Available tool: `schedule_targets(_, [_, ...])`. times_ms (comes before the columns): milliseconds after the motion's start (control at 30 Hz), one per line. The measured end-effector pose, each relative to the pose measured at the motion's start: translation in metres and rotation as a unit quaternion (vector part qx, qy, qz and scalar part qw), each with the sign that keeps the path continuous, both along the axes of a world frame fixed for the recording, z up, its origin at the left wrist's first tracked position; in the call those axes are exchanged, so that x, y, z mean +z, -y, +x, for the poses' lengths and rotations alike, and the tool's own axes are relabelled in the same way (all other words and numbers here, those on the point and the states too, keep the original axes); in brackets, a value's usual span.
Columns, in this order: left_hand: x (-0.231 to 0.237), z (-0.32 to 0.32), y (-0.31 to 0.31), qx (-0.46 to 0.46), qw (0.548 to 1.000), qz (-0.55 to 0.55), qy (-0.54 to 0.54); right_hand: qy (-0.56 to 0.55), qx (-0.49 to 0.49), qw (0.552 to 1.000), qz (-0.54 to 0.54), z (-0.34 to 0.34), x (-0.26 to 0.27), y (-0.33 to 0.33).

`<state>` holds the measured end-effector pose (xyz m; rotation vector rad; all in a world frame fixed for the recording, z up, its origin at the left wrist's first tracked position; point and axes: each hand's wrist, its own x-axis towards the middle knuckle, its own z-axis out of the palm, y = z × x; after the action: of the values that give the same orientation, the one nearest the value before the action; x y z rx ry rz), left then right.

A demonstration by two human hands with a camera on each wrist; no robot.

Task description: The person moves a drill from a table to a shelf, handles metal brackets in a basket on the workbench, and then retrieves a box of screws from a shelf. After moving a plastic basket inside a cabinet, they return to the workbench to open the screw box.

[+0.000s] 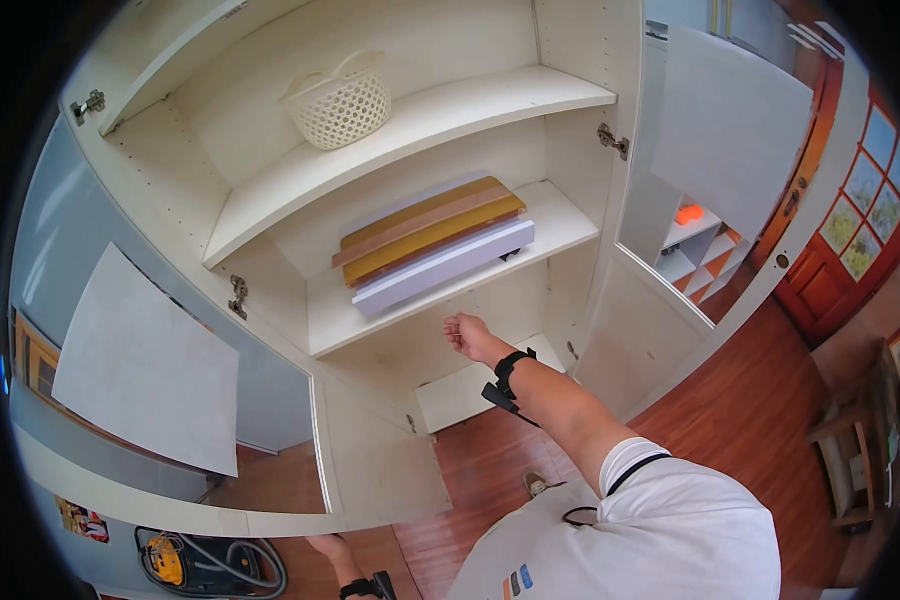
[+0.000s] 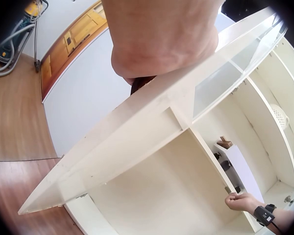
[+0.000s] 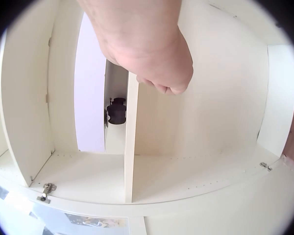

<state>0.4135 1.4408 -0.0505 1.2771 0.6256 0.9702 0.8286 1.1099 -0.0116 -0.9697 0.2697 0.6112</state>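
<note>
My right hand (image 1: 467,338) is at the front edge of the middle shelf (image 1: 570,232), its fingers curled and nothing visible in them. The right wrist view has the same hand (image 3: 154,58) beside the shelf's edge (image 3: 131,147); I cannot tell if they touch. On that shelf lie a mustard-yellow board (image 1: 440,228) and a pale lilac board (image 1: 445,270). Down at the lower left, my left hand (image 1: 332,546) is by the open cabinet door (image 1: 380,460). In the left wrist view this hand (image 2: 164,41) lies over the door's edge, its fingers hidden.
A cream perforated basket (image 1: 342,108) stands on the upper shelf. The other cabinet door (image 1: 640,335) stands open at the right. A yellow and black vacuum cleaner (image 1: 170,560) is on the floor at the lower left. Dark round pieces (image 3: 116,111) sit beside the lilac board.
</note>
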Motion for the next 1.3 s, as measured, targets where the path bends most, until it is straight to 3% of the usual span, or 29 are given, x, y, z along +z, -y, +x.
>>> schedule_targets(100, [0.006, -0.001, 0.003, -0.025, 0.999, 0.021, -0.003, -0.016, 0.015, 1.000, -0.019, -0.013, -0.004, 0.032])
schedule_targets(200, [-0.004, 0.000, -0.002, 0.012, 1.000, 0.021, 0.003, -0.008, 0.053, 0.996, -0.073, -0.014, -0.022, 0.059])
schedule_targets(300, [0.020, 0.002, 0.018, 0.002, 1.000, -0.005, -0.021, 0.008, 0.024, 0.995, -0.101, -0.007, -0.020, 0.078])
schedule_targets(433, [-0.006, 0.002, 0.001, -0.005, 1.000, 0.017, -0.014, 0.053, 0.007, 0.992, -0.117, 0.009, 0.004, 0.087])
schedule_targets(500, [0.000, 0.004, 0.007, 0.015, 1.000, -0.001, 0.008, 0.130, 0.013, 0.970, -0.203, 0.016, 0.017, 0.085])
schedule_targets(533, [0.002, 0.004, 0.009, 0.017, 1.000, 0.000, 0.011, 0.133, 0.015, 0.970, -0.201, 0.019, 0.024, 0.082])
schedule_targets(600, [0.005, 0.002, 0.012, 0.012, 0.999, -0.032, -0.016, 0.273, 0.030, 0.923, -0.270, 0.025, 0.036, 0.073])
schedule_targets(633, [0.006, 0.000, 0.012, 0.019, 0.999, -0.032, -0.013, 0.277, 0.035, 0.922, -0.268, 0.025, 0.049, 0.068])
schedule_targets(700, [0.004, -0.008, 0.010, -0.051, 0.997, -0.032, -0.038, 0.338, 0.089, 0.901, -0.257, 0.023, 0.075, 0.057])
schedule_targets(833, [0.044, 0.005, 0.046, -0.026, 0.999, -0.036, -0.031, 0.299, 0.080, 0.926, -0.217, 0.039, 0.093, 0.030])
schedule_targets(900, [0.064, 0.013, 0.065, 0.009, 0.999, -0.012, -0.049, 0.199, 0.066, 0.952, -0.222, 0.053, 0.090, 0.017])
schedule_targets(1100, [0.020, 0.000, 0.035, -0.018, 0.997, -0.060, -0.038, 0.200, 0.107, 0.952, -0.203, 0.041, 0.094, 0.014])
schedule_targets(1200, [0.020, 0.010, 0.039, 0.007, 0.998, 0.040, -0.043, 0.243, 0.118, 0.931, -0.247, 0.025, 0.097, 0.031])
schedule_targets(1300, [0.025, 0.008, 0.041, 0.005, 0.998, 0.008, -0.058, 0.270, 0.145, 0.916, -0.258, 0.000, 0.081, 0.058])
